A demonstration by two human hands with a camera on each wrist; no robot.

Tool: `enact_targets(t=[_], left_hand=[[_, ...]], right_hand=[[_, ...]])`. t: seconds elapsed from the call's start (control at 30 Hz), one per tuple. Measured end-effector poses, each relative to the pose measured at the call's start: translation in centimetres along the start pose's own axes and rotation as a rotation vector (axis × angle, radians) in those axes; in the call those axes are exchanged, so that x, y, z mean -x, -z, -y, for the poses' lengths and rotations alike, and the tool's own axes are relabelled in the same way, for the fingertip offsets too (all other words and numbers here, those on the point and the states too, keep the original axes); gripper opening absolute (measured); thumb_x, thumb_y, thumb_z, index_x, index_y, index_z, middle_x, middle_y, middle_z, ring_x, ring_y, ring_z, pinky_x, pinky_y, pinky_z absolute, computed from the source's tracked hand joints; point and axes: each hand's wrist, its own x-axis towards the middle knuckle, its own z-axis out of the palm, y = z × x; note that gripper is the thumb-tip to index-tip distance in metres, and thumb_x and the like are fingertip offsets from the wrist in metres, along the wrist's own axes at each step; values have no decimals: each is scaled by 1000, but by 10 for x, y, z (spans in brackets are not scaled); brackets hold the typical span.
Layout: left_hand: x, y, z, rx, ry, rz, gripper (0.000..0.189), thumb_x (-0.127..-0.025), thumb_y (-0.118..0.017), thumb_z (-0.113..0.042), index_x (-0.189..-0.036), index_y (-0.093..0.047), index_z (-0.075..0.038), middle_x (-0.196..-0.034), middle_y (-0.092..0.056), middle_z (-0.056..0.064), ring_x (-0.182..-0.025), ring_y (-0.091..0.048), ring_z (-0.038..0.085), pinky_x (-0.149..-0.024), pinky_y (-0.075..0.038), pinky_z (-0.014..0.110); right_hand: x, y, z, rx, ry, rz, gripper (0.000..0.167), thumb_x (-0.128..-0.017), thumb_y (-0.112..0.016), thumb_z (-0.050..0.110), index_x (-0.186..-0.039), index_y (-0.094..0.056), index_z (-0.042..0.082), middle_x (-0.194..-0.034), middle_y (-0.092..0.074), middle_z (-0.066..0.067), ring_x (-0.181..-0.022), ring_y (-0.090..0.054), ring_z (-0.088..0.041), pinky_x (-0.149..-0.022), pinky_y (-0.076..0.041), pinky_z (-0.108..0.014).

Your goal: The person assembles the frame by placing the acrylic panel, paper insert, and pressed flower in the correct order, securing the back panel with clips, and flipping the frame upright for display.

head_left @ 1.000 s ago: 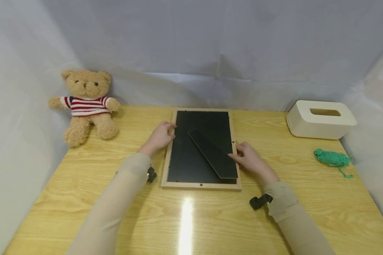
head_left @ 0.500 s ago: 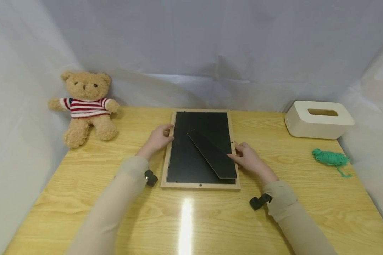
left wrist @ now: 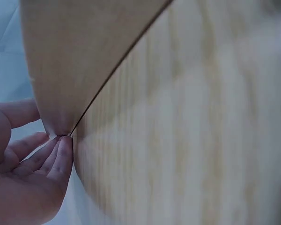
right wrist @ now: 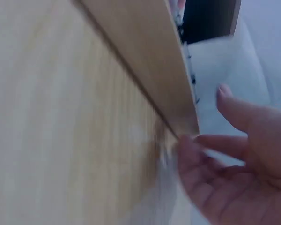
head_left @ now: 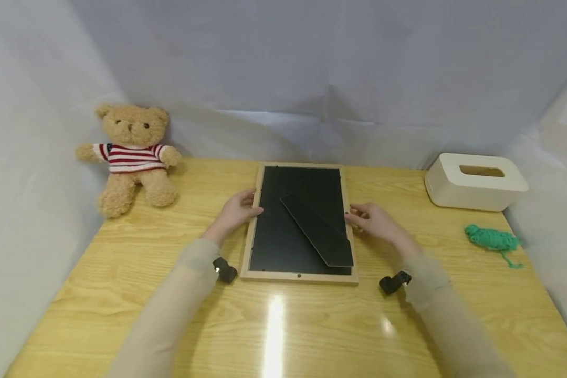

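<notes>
A wooden picture frame (head_left: 299, 275) lies face down on the table, its black backing (head_left: 307, 181) upward. The black easel stand (head_left: 317, 231) slants across the backing towards the lower right corner. At the frame's left side, my left hand (head_left: 233, 212) grips the edge, thumb over the rim; the left wrist view shows its fingertips (left wrist: 65, 145) tucked against the lower edge. My right hand (head_left: 374, 223) is beside the right edge. In the right wrist view its fingers (right wrist: 189, 152) are right at the lower edge, and the thumb (right wrist: 234, 108) is spread apart from the frame.
A teddy bear (head_left: 134, 157) in a striped sweater sits at the back left. A cream tissue box (head_left: 472, 184) stands at the back right, with a green yarn bundle (head_left: 491, 239) in front of it. White sheets (head_left: 288, 68) hang behind the wooden table (head_left: 208, 336).
My right thumb has come off the stand and the right hand has shifted slightly up along the edge. My left hand has slid slightly nearer, its thumb further over the rim.
</notes>
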Motion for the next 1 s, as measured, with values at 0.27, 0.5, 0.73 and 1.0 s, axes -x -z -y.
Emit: enact_targets(t=[0.27,0.5,0.73,1.0], left_hand=[[1,2,-1,19,8,-14,68,-91,-65,-12,-148,-29,-3,-145,-37,21,-131,-38,35,-100,-43,44],[0,0,2,32,4,-10,68,-91,-66,-13,-149,-31,-5,-145,-39,20,-130,-40,33,-98,-44,43],[0,1,3,12,10,-11,69,-91,-67,-15,-149,-31,-6,-145,-39,19,-130,-40,32,-100,-43,42],[2,2,3,-6,2,5,69,-91,-66,-18,-149,-31,-9,-145,-40,18,-131,-40,32,-101,-42,42]], right_hand=[[-49,13,-6,1,-30,-183,43,-96,-58,14,-134,-50,-3,-115,-55,-21,-99,-58,-34,-70,-54,-42],[-67,12,-8,84,-3,-184,39,-94,-61,12,-128,-55,-7,-115,-54,-25,-101,-57,-38,-83,-50,-47],[-71,12,-11,74,16,-180,39,-93,-62,9,-128,-55,-8,-118,-52,-26,-102,-56,-39,-86,-48,-49],[-74,12,-13,73,15,-157,39,-93,-61,6,-129,-54,-8,-119,-50,-25,-102,-54,-39,-86,-47,-49]])
